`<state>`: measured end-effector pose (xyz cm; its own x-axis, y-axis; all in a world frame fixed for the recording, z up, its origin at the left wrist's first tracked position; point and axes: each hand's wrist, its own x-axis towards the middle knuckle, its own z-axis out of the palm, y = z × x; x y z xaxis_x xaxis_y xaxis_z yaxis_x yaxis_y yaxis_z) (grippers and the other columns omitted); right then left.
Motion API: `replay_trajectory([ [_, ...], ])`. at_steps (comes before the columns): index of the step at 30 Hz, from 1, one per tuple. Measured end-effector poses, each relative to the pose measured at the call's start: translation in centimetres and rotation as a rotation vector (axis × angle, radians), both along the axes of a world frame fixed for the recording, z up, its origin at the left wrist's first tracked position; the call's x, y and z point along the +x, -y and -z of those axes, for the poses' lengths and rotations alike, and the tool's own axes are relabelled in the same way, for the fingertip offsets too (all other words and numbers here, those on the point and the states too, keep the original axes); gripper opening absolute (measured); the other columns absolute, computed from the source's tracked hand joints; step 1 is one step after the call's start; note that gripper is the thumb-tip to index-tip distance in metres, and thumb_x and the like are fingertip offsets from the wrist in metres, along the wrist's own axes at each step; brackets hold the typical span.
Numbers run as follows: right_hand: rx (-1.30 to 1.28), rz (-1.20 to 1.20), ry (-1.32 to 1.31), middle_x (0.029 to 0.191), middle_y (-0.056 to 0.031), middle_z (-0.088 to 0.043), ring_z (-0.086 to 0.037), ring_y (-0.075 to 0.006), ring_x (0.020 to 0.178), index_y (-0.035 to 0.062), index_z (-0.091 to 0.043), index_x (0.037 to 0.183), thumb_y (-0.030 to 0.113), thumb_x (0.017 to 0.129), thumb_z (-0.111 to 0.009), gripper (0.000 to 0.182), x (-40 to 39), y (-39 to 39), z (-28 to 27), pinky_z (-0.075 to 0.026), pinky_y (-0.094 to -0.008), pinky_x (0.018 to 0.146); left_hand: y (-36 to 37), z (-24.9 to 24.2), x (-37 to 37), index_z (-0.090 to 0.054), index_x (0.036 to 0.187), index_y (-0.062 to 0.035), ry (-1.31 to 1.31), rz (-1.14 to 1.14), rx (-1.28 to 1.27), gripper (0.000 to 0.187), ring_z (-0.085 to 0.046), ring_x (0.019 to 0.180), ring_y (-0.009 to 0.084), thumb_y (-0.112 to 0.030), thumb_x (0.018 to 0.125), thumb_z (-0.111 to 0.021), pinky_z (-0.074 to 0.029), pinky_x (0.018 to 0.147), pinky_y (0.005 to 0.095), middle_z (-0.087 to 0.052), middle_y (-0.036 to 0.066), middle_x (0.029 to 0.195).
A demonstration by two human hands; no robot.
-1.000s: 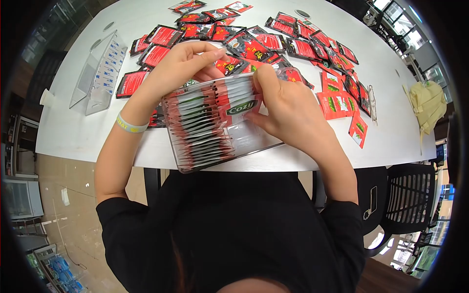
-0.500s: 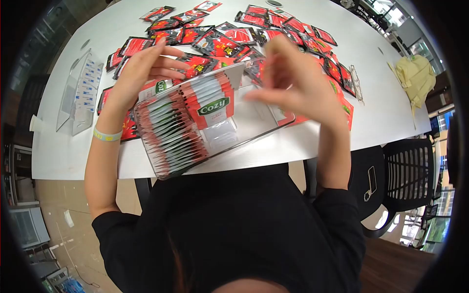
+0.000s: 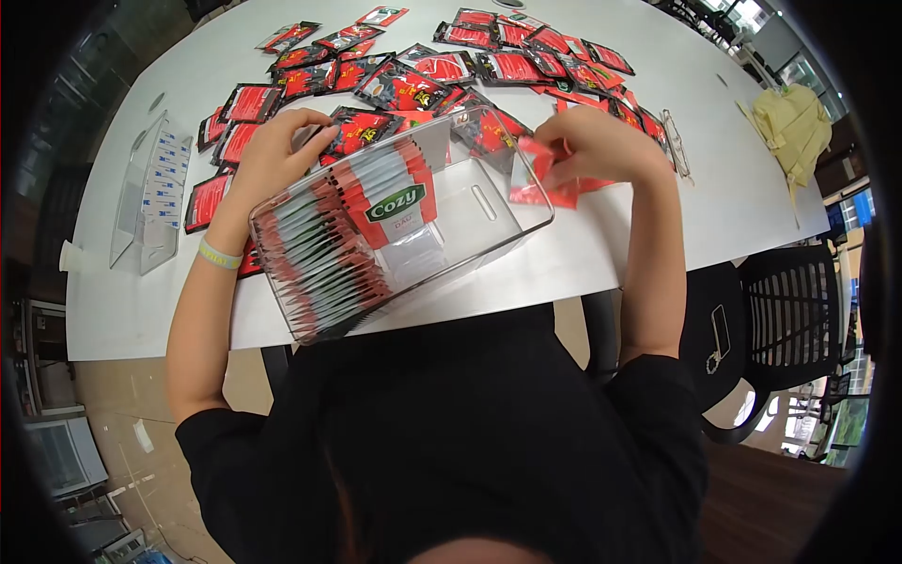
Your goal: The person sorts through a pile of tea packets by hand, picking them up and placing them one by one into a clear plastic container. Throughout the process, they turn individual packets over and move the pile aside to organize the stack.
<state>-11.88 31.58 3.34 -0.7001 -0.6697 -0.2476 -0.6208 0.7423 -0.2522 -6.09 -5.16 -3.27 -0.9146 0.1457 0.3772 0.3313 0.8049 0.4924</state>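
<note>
A clear plastic bin [image 3: 484, 246] stands at the table's near edge, in front of my body. Inside it a tight row of red-and-white packets [image 3: 324, 249] fills the left side, and a Cozy packet [image 3: 395, 202] faces up beside them. My right hand [image 3: 587, 146] is past the bin's right corner, pinching a red-and-white packet [image 3: 533, 174] that is blurred by motion. Beyond the bin's far left side, my left hand [image 3: 282, 150] has its fingers curled at the edge of a black-and-red packet [image 3: 362, 132]; whatever lies between them is hidden.
Many black-and-red packets [image 3: 404, 86] lie spread over the white table [image 3: 122, 310]. A second clear bin [image 3: 150, 202] with blue-printed labels sits at the left. Toward the right edge are a metal clip-like item [image 3: 676, 146] and yellow cloth [image 3: 789, 132]. A black chair [image 3: 780, 320] stands at the right.
My right hand has moved down and outward to the bin's right corner, where a red-and-white packet shows in it. My left hand's spread fingers have curled in. The view has shifted slightly.
</note>
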Motion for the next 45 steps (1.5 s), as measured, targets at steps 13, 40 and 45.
replay_trajectory([
  [13,-1.008,-0.278,-0.053,0.088,-0.0018,-0.051,-0.05,-0.0135,0.09,0.0046,-0.077,0.095,-0.016,0.067,-0.043,0.049,-1.3,-1.2,-0.1,-0.04,-0.0247,0.079,1.2,-2.7,0.5,-0.067,0.101,-0.0016,0.086,0.064,0.226,0.033,-0.06,0.075,0.0096,-0.033,0.094,-0.06,-0.046,0.064,0.0263,-0.067,0.003,0.087],
  [40,-0.534,-0.352,-0.007,0.083,-0.0116,-0.069,-0.068,-0.0184,0.08,0.0043,-0.041,0.141,0.002,0.068,-0.08,0.082,5.8,4.4,-4.9,-0.049,-0.0273,0.072,2.5,-6.6,3.8,-0.072,0.098,-0.0023,0.728,0.28,0.417,0.036,-0.066,0.067,0.0076,-0.037,0.092,-0.066,-0.053,0.057,0.0197,-0.069,0.003,0.08],
  [45,-0.458,-0.426,-0.265,0.071,-0.0054,-0.058,-0.06,-0.0232,0.066,0.0086,-0.044,0.138,-0.004,0.065,-0.075,0.081,6.0,6.2,-3.4,-0.046,-0.0355,0.06,2.2,-6.2,3.7,-0.072,0.094,-0.0021,0.716,0.251,0.471,0.034,-0.069,0.067,0.0097,-0.035,0.091,-0.067,-0.054,0.058,0.0196,-0.07,0.004,0.079],
])
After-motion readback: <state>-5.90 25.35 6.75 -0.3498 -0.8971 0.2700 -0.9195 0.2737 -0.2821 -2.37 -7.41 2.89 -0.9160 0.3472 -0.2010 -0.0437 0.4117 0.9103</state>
